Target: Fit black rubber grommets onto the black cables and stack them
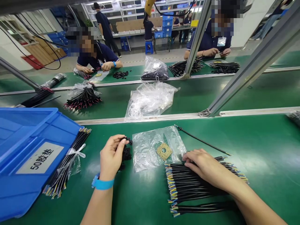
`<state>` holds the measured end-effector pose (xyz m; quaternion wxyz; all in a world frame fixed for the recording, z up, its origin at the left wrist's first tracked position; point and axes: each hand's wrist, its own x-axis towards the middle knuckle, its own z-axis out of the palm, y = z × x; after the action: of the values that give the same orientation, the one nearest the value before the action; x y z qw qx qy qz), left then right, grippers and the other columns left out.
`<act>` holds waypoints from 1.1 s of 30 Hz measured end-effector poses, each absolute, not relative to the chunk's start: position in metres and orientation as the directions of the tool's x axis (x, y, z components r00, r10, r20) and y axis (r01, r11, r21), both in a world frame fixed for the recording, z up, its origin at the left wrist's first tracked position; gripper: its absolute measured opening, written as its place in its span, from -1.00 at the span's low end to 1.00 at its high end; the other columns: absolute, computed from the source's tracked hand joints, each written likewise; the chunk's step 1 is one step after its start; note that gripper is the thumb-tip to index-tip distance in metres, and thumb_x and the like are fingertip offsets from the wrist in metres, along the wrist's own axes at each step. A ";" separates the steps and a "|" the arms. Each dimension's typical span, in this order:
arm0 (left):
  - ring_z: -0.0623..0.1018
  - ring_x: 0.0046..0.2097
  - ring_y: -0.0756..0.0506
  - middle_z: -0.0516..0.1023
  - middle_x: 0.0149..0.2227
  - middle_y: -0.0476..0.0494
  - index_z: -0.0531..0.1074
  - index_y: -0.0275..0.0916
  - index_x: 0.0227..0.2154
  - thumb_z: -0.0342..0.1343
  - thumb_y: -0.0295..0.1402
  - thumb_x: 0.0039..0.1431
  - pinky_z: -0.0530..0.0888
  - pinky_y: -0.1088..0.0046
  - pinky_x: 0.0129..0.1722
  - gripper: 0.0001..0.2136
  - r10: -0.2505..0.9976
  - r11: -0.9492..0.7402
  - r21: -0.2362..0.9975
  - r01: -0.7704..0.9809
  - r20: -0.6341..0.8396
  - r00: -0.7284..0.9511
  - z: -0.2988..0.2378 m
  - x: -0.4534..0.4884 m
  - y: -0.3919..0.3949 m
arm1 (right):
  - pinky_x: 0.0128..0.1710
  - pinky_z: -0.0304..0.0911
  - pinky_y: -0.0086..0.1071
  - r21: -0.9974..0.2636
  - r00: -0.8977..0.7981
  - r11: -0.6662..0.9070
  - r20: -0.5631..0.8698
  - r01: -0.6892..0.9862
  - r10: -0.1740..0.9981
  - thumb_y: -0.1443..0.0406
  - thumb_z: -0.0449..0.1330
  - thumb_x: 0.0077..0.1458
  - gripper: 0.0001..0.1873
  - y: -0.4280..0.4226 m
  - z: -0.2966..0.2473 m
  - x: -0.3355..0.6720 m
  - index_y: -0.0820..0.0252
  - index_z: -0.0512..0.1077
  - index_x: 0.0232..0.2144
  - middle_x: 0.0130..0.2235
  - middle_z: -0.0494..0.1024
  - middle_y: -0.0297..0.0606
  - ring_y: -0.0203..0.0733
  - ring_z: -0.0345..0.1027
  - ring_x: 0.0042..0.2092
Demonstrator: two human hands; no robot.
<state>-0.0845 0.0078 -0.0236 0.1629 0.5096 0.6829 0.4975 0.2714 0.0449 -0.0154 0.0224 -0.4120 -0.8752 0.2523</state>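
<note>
My left hand (112,157), with a blue wristband, pinches a small black part (127,140) between thumb and fingers. Right below it lies a pile of similar small black parts (126,153), partly covered by the hand. My right hand (202,163) rests with curled fingers at the far edge of a row of black cables (187,186). What its fingertips grip, if anything, is hidden. The cables have stripped ends with blue and yellow wires. Between my hands, a square yellowish perforated piece (164,151) lies on a clear zip bag (145,153).
A single black cable (203,139) lies beyond my right hand. On the left are a blue bin (30,187) and a tied cable bundle (67,164). A metal rail (150,118) crosses behind, with a plastic bag (151,100) beyond it. Two co-workers sit opposite.
</note>
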 end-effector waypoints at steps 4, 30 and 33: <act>0.64 -0.25 -0.03 0.61 -0.28 -0.05 0.54 -0.23 -0.25 0.37 -0.28 0.07 0.54 0.44 -0.15 -0.78 0.648 -0.250 0.951 0.180 0.302 -0.699 -0.007 -0.091 0.007 | -0.06 0.30 -0.20 -0.511 -0.697 0.556 -0.128 0.656 0.705 0.30 0.11 0.38 -0.85 0.045 -0.017 0.275 0.12 0.50 -0.20 -0.16 0.57 -0.24 -0.09 0.43 -0.11; 0.60 -0.25 0.02 0.66 -0.22 -0.09 0.66 -0.21 -0.30 0.59 -0.24 -0.32 0.57 0.60 -0.19 -0.56 0.865 0.206 0.877 -0.434 -0.370 -0.339 -0.017 -0.021 -0.002 | -0.26 0.30 -0.42 -0.198 -0.604 0.621 0.143 0.758 0.784 0.38 0.18 0.32 -0.89 0.044 -0.036 0.260 0.15 0.52 -0.17 -0.28 0.57 -0.28 -0.23 0.46 -0.23; 0.62 -0.24 -0.07 0.66 -0.27 -0.13 0.67 -0.22 -0.27 0.58 -0.20 -0.31 0.60 0.47 -0.20 -0.54 0.871 0.256 0.872 -0.417 -0.395 -0.291 -0.018 -0.014 -0.004 | -0.33 0.28 -0.42 -0.123 -0.604 0.623 0.160 0.773 0.781 0.38 0.18 0.32 -0.87 0.044 -0.036 0.261 0.17 0.54 -0.17 -0.34 0.56 -0.29 -0.23 0.47 -0.28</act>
<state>-0.0145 -0.0038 -0.0177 0.5599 0.2028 0.5609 0.5751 0.2613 0.0436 -0.0357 0.0991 -0.4337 -0.8953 0.0206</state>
